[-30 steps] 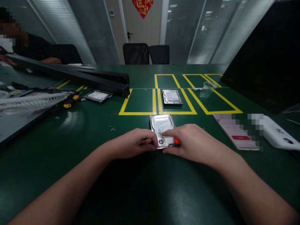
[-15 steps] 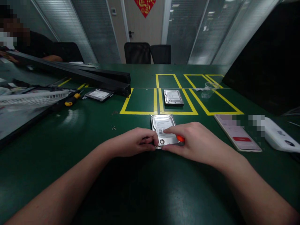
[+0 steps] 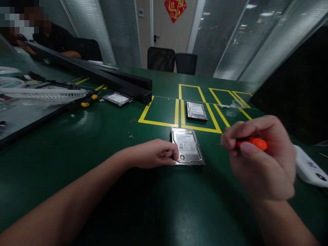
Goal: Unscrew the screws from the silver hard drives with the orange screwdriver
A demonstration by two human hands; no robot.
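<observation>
A silver hard drive (image 3: 188,146) lies flat on the green table (image 3: 102,136) in front of me. My left hand (image 3: 155,153) rests at its left near corner, fingers curled and touching the drive's edge. My right hand (image 3: 258,157) is raised to the right of the drive, closed around an orange-handled screwdriver (image 3: 252,143) whose thin shaft points left, above the table. A second hard drive (image 3: 196,111) sits inside a yellow-taped box beyond the first.
A third hard drive (image 3: 118,98) and a yellow-handled tool (image 3: 88,101) lie at the left by a long black bar (image 3: 115,78). Tiny screws (image 3: 131,136) lie left of the drive. A clear plastic cup (image 3: 234,108) and a white device (image 3: 309,167) are on the right. Another person sits far left.
My right hand has lifted off the drive and moved right and up with the screwdriver. The left hand stays at the drive's corner. The camera has turned slightly.
</observation>
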